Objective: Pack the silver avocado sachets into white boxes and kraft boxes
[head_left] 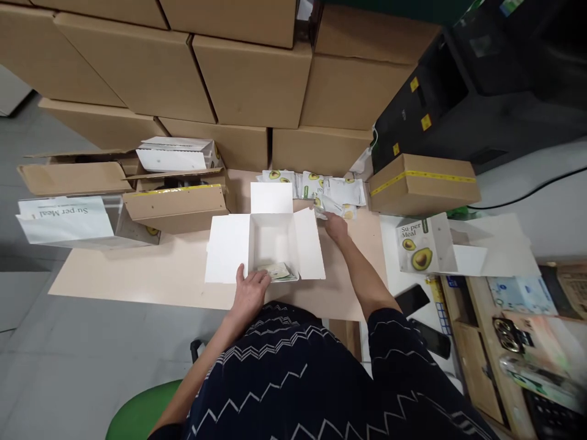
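Observation:
An open white carton (270, 235) stands on the table in front of my body, its flaps folded outward. Several flat printed sachets (277, 271) lie inside at its near end. My left hand (250, 290) grips the carton's near wall by the left corner, thumb apart from the fingers. Beyond the carton to the right, my right hand (336, 226) has its fingers closed at the edge of a white sachet (331, 205) with an avocado print; the fingertips are partly hidden. More white avocado sachets (346, 190) lie in a row behind it.
Large brown cartons (252, 82) are stacked along the back. Opened brown boxes (178, 208) and a white box (87, 220) stand at left. A taped brown box (424, 183), an avocado-printed carton (415, 247) and phones (413, 299) are at right. A green chair (142, 412) stands below left.

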`<state>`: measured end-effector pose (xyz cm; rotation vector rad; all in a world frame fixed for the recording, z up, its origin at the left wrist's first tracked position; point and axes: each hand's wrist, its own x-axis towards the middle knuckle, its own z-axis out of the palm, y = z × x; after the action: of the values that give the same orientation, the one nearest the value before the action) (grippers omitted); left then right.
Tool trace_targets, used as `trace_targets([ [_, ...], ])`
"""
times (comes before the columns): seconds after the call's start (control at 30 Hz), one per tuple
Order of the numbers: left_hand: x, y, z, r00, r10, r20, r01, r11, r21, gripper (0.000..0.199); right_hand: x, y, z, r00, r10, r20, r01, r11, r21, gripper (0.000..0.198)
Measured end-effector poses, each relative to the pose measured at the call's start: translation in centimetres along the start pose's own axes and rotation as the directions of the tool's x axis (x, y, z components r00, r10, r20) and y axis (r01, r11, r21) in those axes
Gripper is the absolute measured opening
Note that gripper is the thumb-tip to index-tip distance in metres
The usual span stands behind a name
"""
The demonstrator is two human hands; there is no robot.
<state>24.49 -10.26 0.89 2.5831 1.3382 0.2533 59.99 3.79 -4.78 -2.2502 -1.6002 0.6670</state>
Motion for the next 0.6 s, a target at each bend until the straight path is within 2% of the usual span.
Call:
trace_targets([
  [0.07,0.0,0.0,0.0,1.000,0.008,0.005,-0.008,1.000,-0.011,0.027,-1.4,-0.1,-1.0,0.999,0.014,-0.037,-0.011,0.997,0.074,0.043],
  [0.13,0.0,0.0,-0.1,0.999,0.010,0.030,-0.010,1.000,-0.019,0.028,-2.6,-0.4,-2.8,0.990,0.064,-0.126,-0.029,0.966,0.258,0.046],
  [0.2,0.0,0.1,-0.3,0.999,0.013,0.050,-0.012,1.000,-0.022,0.029,-4.0,-1.3,-5.3,0.974,0.114,-0.196,0.006,0.851,0.526,0.049],
  [0.27,0.1,0.1,-0.4,0.998,0.016,0.053,-0.015,1.000,-0.020,0.030,-5.6,-2.8,-7.9,0.974,0.102,-0.201,0.081,0.674,0.734,0.050],
  [0.3,0.1,0.1,-0.5,0.999,0.017,0.051,-0.016,1.000,-0.019,0.031,-6.6,-3.8,-9.1,0.980,0.062,-0.190,0.112,0.617,0.779,0.051],
  [0.37,0.2,0.1,-0.5,0.999,0.022,0.049,-0.021,1.000,-0.013,0.030,-8.6,-6.2,-11.0,0.983,-0.038,-0.177,0.167,0.566,0.808,0.051],
  [0.43,0.2,0.1,-0.5,0.998,0.027,0.050,-0.027,1.000,-0.002,0.029,-10.5,-8.8,-12.0,0.974,-0.145,-0.175,0.227,0.574,0.787,0.049],
  [0.5,0.3,0.2,-0.5,0.998,0.030,0.053,-0.031,1.000,0.005,0.029,-11.8,-11.4,-12.3,0.953,-0.265,-0.147,0.286,0.624,0.727,0.043],
  [0.6,0.3,0.2,-0.5,0.998,0.026,0.057,-0.027,1.000,0.007,0.030,-12.7,-14.6,-11.4,0.889,-0.457,0.028,0.363,0.740,0.566,0.031],
])
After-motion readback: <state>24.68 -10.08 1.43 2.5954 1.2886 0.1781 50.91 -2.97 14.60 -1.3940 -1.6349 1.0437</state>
